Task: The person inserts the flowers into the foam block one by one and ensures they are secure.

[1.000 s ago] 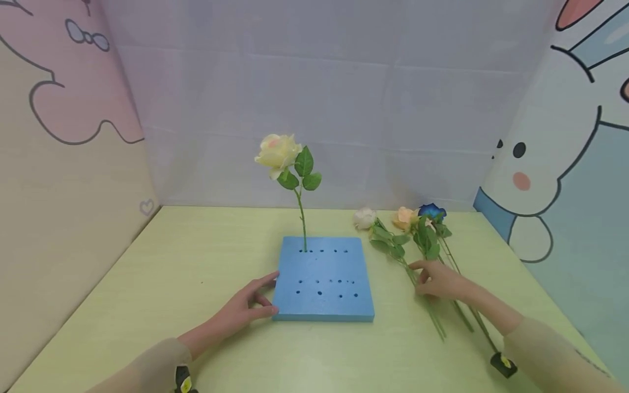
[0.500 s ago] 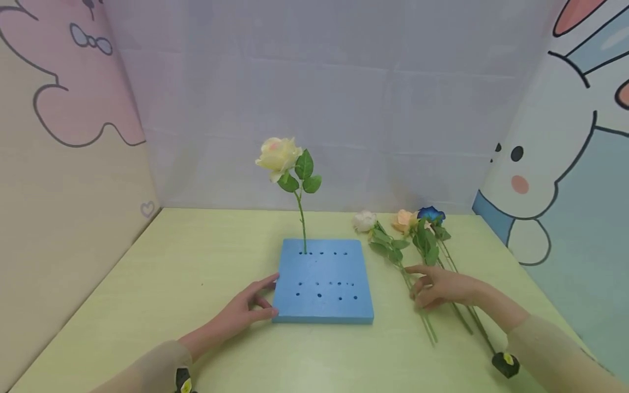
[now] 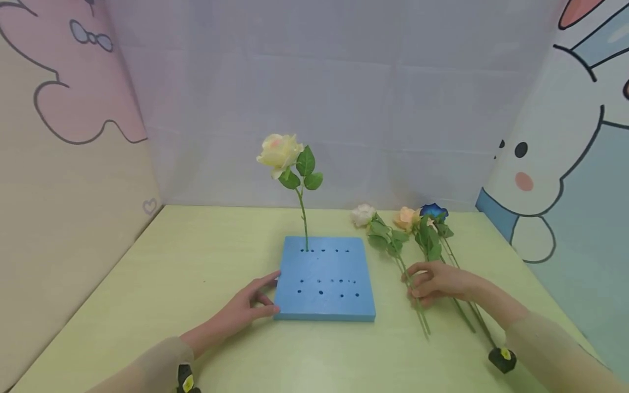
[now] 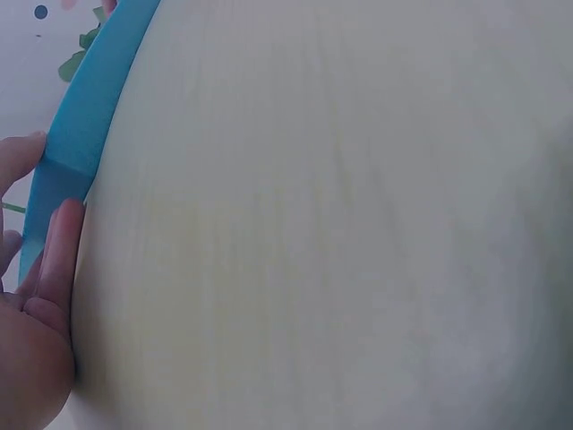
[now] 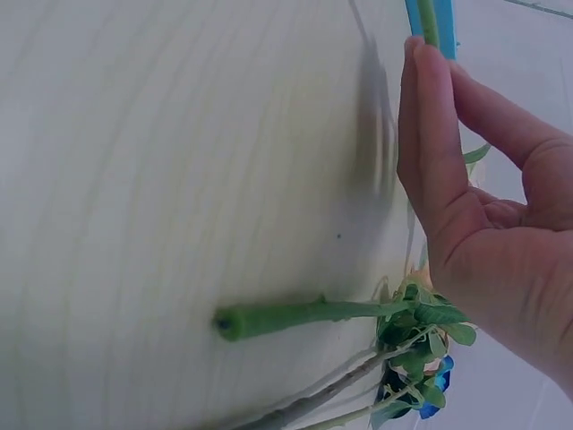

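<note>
A blue board [image 3: 321, 273] with several small holes lies flat on the table; a pale yellow rose [image 3: 280, 153] stands upright in its back row. My left hand [image 3: 241, 308] rests against the board's left side, thumb at the front corner, fingers extended. In the left wrist view, fingertips touch the board's edge [image 4: 85, 112]. My right hand [image 3: 434, 281] pinches the stem of a white rose [image 3: 363, 214] right of the board. The right wrist view shows the green stem [image 5: 428, 20] at my fingertips, its flower out of sight there.
A peach rose [image 3: 407, 218] and a blue rose [image 3: 433, 212] lie on the table [image 3: 221, 245] at the right, stems running under my right forearm. A pale cloth wall [image 3: 319, 109] stands behind, with printed side panels.
My right hand has closed its fingers on the white rose's stem, and the stem's lower end has shifted left. The left hand keeps its place at the board.
</note>
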`<state>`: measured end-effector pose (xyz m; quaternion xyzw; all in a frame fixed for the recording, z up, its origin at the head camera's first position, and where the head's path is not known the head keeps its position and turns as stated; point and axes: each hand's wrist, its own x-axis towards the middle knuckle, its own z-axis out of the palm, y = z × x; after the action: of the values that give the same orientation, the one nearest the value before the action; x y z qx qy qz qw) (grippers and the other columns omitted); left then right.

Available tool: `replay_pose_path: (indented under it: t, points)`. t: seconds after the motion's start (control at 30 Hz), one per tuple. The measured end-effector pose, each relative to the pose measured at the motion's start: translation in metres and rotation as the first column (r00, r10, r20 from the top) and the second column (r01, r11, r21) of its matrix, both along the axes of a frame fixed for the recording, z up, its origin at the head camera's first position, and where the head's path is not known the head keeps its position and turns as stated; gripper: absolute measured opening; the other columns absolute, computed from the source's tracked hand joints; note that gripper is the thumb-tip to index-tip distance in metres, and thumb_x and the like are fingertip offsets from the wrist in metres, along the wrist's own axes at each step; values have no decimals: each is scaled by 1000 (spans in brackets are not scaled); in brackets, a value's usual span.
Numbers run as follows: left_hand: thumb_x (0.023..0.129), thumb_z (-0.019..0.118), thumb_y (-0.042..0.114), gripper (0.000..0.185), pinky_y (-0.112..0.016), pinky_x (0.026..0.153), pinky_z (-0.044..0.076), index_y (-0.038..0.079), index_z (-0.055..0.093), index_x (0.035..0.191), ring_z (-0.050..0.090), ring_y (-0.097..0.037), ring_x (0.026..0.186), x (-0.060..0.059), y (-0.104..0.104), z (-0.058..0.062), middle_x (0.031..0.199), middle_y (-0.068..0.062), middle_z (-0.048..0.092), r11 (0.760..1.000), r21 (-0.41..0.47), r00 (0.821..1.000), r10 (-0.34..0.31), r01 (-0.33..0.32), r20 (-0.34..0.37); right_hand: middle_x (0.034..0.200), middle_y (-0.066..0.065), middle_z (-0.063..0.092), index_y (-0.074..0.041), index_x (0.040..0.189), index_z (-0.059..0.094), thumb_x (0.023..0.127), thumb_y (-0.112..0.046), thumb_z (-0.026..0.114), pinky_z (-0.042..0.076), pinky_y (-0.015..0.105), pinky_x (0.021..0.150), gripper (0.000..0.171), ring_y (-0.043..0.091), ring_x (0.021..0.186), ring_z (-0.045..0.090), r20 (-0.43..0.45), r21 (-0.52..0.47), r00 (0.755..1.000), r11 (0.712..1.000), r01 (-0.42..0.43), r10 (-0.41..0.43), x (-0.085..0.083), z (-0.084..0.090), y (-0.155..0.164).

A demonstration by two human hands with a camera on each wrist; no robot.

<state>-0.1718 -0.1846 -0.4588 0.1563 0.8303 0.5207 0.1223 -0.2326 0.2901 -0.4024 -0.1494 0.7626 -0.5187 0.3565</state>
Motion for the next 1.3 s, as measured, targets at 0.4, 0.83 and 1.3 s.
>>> replay_pose_path:
  t: [0.4,0.83,1.3]
  points:
    - [89,74,27,78,-24,78,47,23,32,155,62,-11,93,-3,-1,-1,152,-18,44,1000,-7,1000,-1,1,-13,115,19,65,9,145,37,96,-12,63,59,38,81,60,19,97,70,-122,3,992,999,35,-35,-8,9,-6]
    - [89,74,28,77,-23,81,45,23,34,155,62,-10,93,-1,-1,1,152,-18,44,1000,-24,1000,11,-11,-4,109,33,69,10,131,41,97,-9,61,59,40,79,45,22,91,75,-217,-32,974,998,60,-65,-15,36,-29]
    - [89,74,28,77,-23,78,46,24,33,155,62,-10,93,1,-1,0,153,-17,43,1000,-16,1000,13,-13,0,105,35,69,-1,124,41,101,-8,54,60,40,70,28,35,87,75,-417,-26,907,998,56,-62,-27,49,-57]
